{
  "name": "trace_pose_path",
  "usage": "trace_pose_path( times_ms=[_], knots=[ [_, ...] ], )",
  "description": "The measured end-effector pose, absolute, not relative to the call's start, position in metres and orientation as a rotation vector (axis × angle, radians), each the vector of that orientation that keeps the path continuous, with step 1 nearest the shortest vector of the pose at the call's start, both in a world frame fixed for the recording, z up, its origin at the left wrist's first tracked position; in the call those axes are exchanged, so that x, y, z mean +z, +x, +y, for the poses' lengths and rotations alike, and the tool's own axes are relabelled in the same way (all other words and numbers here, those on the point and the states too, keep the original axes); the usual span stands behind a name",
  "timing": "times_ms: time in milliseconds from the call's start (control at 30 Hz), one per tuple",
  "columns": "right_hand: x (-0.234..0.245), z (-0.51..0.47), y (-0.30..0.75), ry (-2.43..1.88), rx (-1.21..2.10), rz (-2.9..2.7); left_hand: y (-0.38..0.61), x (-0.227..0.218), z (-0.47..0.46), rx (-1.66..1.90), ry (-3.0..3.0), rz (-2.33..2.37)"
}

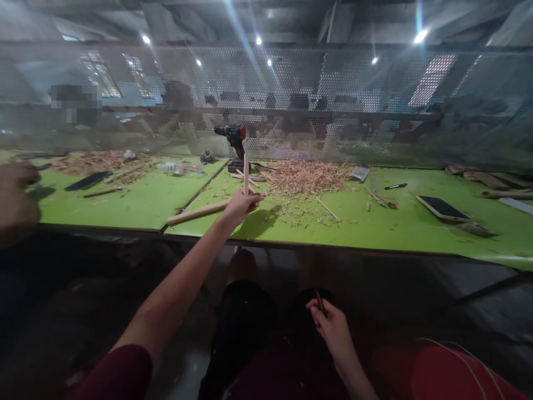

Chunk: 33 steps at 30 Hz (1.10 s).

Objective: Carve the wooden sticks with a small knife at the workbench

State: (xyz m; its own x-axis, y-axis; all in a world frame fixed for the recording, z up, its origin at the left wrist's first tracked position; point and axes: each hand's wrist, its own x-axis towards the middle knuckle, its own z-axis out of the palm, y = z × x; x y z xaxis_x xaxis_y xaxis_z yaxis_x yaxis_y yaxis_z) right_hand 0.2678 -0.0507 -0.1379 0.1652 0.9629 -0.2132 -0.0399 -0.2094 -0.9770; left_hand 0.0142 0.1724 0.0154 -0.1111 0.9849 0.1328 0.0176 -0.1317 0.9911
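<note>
My left hand (242, 205) is closed on a pale wooden stick (246, 173), which stands upright above the front part of the green table (216, 225). Beside that hand, a thicker wooden stick (195, 213) lies slantwise near the table's edge. Below the table, over my right thigh, my right hand (331, 325) grips a slim brown object (319, 300); its kind is not clear. A cordless drill (236, 141) stands on its battery behind the left hand. Wood shavings (314, 176) are heaped to the right of the drill.
A phone (443, 208), a pen (396, 186) and a small clear packet (358, 174) lie to the right. Leftward are a dark flat object (88, 181), a plastic bottle (175, 167) and another person's hand (19, 200). A perforated screen (270, 100) borders the table's back.
</note>
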Motion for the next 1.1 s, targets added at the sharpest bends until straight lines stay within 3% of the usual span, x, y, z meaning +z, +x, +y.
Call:
trace_pose_path(
  times_ms=[233,400,733,933,1100],
  knots=[
    [-0.147,-0.056,0.264,-1.454,1.300,-1.040,0.003,0.010,0.183,1.295,1.528,1.469],
    [-0.127,-0.057,0.263,-1.454,1.246,-1.171,0.000,0.019,0.153,1.117,1.717,1.477],
    [-0.019,-0.024,0.267,-1.252,0.642,-1.678,0.031,0.019,0.049,0.844,1.811,1.248],
    [0.010,0.007,0.237,-1.526,0.058,-2.089,0.051,0.008,0.016,0.833,1.444,0.842],
    [0.021,0.002,0.222,-1.682,-0.182,-2.277,0.063,0.007,-0.003,0.953,1.279,0.768]
  ],
)
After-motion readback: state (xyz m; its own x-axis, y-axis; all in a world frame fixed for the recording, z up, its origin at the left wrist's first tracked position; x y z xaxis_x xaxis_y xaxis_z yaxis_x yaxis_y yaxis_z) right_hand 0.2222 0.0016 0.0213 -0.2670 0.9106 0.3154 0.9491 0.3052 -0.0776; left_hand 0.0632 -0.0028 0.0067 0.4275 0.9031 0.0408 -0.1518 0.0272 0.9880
